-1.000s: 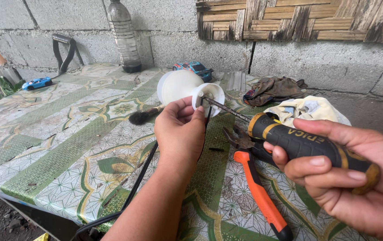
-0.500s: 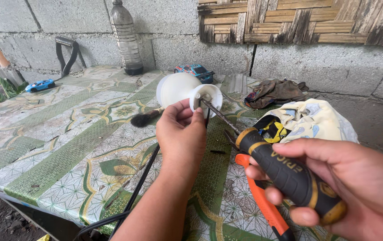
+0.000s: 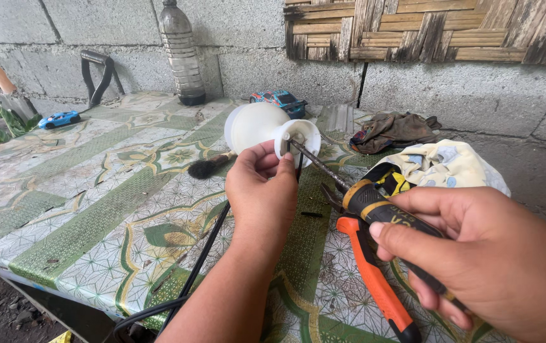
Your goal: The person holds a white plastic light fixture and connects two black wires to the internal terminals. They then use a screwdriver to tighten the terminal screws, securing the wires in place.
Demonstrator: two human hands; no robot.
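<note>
Over the patterned table [image 3: 82,222], near its middle, the left hand [image 3: 261,190] holds a white lamp fitting [image 3: 266,127] up by its neck, fingers closed round the collar so the open end faces right. The right hand [image 3: 489,260] is wrapped round the black and orange handle of a screwdriver [image 3: 375,206], whose shaft runs up and left until its tip sits in the collar's mouth. A black cable [image 3: 203,254] trails from the fitting down to the near edge. Orange pliers [image 3: 375,279] lie on the table under the screwdriver, a small brush [image 3: 209,167] lies just left of the left hand, and a bunched cloth [image 3: 444,168] sits to the right. Far off stand a plastic bottle [image 3: 181,51] and two toy cars, one blue [image 3: 60,119] at the far left, another [image 3: 279,100] behind the fitting.

To turn the screw well, I judge the shaft should line up squarely with the screw head, with steady pressure along its length; the left hand should brace the collar firmly so it does not twist with the tool. Whether the tip is seated in a slot cannot be told.

Against the picture half a second ago, the screwdriver handle sits higher and less steeply, the right hand has slid further back on it, and the fitting has barely moved.
</note>
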